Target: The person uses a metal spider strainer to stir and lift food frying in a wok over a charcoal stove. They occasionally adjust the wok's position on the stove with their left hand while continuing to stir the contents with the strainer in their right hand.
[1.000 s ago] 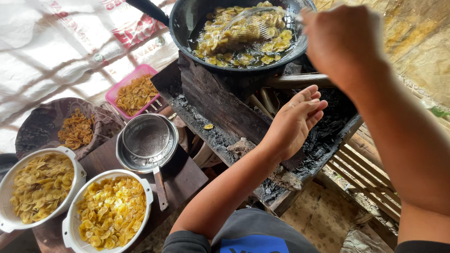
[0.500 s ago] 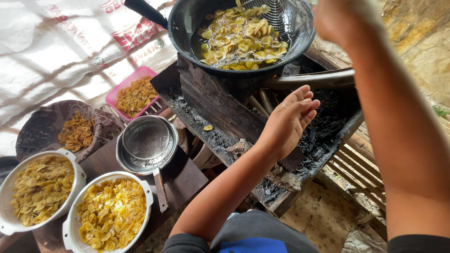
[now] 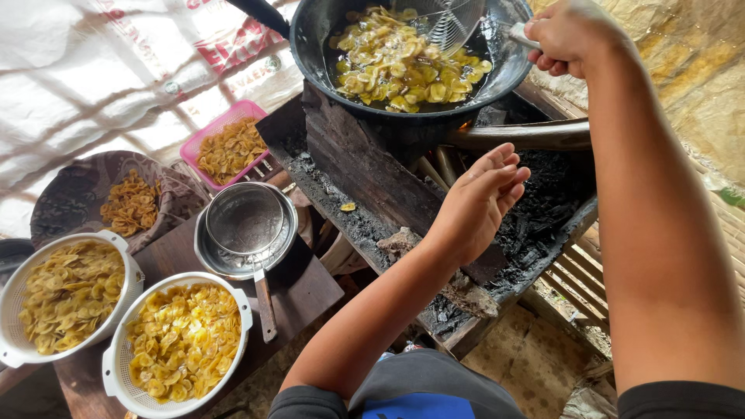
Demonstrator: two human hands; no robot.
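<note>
A black wok (image 3: 497,74) sits on a charred wood-fired stove (image 3: 365,178) and holds yellow chips (image 3: 396,62) frying in oil. My right hand (image 3: 566,35) grips the handle of a wire skimmer (image 3: 446,23) whose mesh rests in the wok's far side. Flat and empty, my left hand (image 3: 481,198) hovers over the stove's blackened edge, fingers together and extended, touching nothing.
Two white colanders (image 3: 116,365) of yellow chips stand at lower left. A metal bowl with a strainer (image 3: 244,225) sits on a dark wooden board. A pink basket (image 3: 229,147) and a dark round tray (image 3: 70,194) hold fried chips. Firewood (image 3: 528,136) pokes into the stove.
My right hand has moved the skimmer from the wok's middle toward its far right side. The left hand has stayed over the stove edge.
</note>
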